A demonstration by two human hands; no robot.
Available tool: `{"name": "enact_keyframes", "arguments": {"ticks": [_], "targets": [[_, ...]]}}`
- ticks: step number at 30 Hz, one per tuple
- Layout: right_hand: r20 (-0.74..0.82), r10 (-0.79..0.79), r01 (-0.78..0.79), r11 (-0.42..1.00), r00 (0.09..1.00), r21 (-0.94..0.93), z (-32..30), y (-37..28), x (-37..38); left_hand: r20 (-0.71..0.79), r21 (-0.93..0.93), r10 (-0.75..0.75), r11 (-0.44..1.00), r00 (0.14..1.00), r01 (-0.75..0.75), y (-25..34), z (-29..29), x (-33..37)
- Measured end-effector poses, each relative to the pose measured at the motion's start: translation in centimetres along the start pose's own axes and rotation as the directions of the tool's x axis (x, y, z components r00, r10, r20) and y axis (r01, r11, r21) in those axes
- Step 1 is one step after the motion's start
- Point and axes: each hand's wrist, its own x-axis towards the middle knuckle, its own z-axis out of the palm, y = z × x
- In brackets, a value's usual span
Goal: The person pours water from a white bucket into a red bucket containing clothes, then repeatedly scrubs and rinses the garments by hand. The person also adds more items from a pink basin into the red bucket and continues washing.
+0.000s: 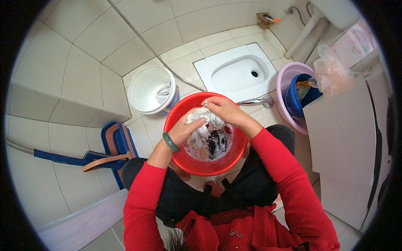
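Between my knees stands a red basin (239,155) with soapy water and a dark cloth (217,144) in it. Over the water I hold a bunched wet white cloth (199,134); its kind of garment does not show. My left hand (182,129), with a green bangle (171,142) at the wrist, is closed round its left side. The fingers of my right hand (228,112) grip its upper right part. The cloth's lower folds hang down close to the suds.
A white bucket (140,90) with white cloth inside stands beyond the basin, at left. A shower head (261,101) lies by the squat toilet (205,69). At right are a lilac tub (283,83) holding a blue bucket (296,102) and a white cabinet (341,142). A blue dustpan (120,138) leans at left.
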Motion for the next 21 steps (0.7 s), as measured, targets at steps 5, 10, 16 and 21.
{"name": "enact_keyframes", "arguments": {"ticks": [5, 10, 16, 21], "targets": [[-0.199, 0.004, -0.011, 0.999, 0.980, -0.032, -0.5, 0.2, 0.2, -0.221, -0.233, 0.041, 0.968, 0.975, -0.093, -0.2, -0.1, 0.5], [-0.367, 0.057, 0.003, 0.987, 0.929, 0.161, -1.4, 0.3, 0.7, -0.371, -0.311, 0.018, 0.940, 0.928, -0.142, 0.8, -2.3, 0.6], [-0.480, 0.076, 0.025, 0.979, 0.874, 0.201, -2.6, 0.2, 0.4, -0.417, -0.350, -0.002, 0.923, 0.909, -0.158, 1.5, -3.3, 0.0], [-0.483, 0.202, 0.059, 0.880, 0.852, 0.471, -3.4, 0.6, 0.0, -0.392, -0.450, 0.050, 0.860, 0.919, -0.239, 2.5, -4.0, -0.5]]}}
